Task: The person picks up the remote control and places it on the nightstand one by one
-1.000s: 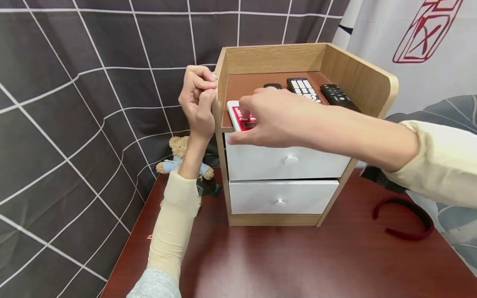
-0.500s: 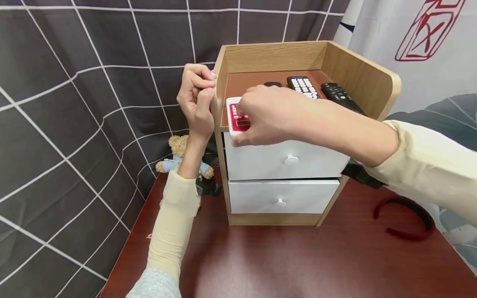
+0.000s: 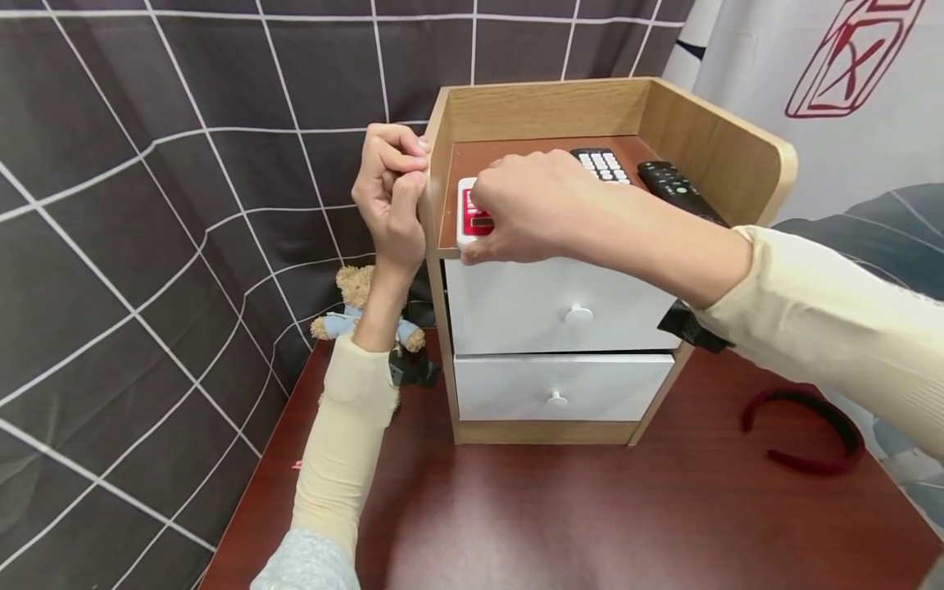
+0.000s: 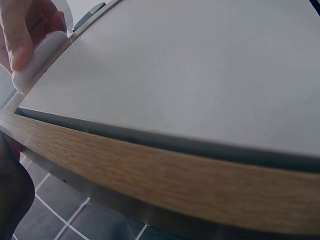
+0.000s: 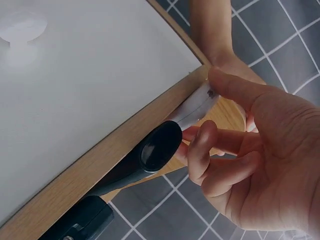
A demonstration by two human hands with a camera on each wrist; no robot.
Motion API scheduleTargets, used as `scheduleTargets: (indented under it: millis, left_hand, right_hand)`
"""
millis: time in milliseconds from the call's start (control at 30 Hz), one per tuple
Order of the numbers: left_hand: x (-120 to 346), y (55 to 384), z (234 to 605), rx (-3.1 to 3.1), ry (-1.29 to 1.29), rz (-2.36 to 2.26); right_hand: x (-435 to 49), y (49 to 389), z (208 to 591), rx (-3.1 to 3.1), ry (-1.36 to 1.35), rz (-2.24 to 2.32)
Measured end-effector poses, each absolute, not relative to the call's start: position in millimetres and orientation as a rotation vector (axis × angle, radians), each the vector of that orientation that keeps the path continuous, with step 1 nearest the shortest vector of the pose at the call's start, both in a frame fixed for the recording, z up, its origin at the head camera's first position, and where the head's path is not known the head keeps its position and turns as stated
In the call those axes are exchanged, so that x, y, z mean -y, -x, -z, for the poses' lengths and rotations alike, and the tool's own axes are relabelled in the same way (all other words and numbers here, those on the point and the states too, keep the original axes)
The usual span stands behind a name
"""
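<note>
In the head view my right hand (image 3: 538,205) holds a calculator (image 3: 472,197) with a white body and red face, at the front left of the cabinet's brown top. The right wrist view shows the thumb on the end of the calculator (image 5: 195,107) and the fingers bent near its side; part of it is hidden. My left hand (image 3: 393,192), fingers curled, touches the outside of the cabinet's left side panel (image 3: 437,164). A remote with white buttons (image 3: 601,165) and a black remote (image 3: 680,190) lie on the top, to the right of the calculator.
The wooden cabinet has two white drawers (image 3: 516,389), both pushed in. Left of it, a teddy bear (image 3: 354,287) sits behind my left forearm. A dark red headband (image 3: 819,471) lies on the table (image 3: 560,516) at the right. A checked curtain (image 3: 221,74) hangs close behind.
The right hand has taken hold of the calculator and shifted it slightly back from the front edge. A dark item behind the hand is now covered. The left hand stays in place.
</note>
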State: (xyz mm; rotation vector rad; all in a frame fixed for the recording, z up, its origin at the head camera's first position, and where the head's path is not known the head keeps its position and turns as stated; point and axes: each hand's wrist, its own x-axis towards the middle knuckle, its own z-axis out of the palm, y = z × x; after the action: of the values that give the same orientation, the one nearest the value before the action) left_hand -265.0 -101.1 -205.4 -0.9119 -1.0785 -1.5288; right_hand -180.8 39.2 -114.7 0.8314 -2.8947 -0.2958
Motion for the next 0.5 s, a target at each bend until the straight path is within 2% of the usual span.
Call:
scheduleTargets:
  millis: [233, 500]
  left_hand:
    - [101, 266, 206, 1.075, 0.914, 1.535]
    - [103, 265, 206, 1.094, 0.928, 1.529]
  right_hand:
    - [-41, 187, 114, 2.898, -0.822, 0.267]
    - [-62, 187, 102, 2.778, -0.764, 0.015]
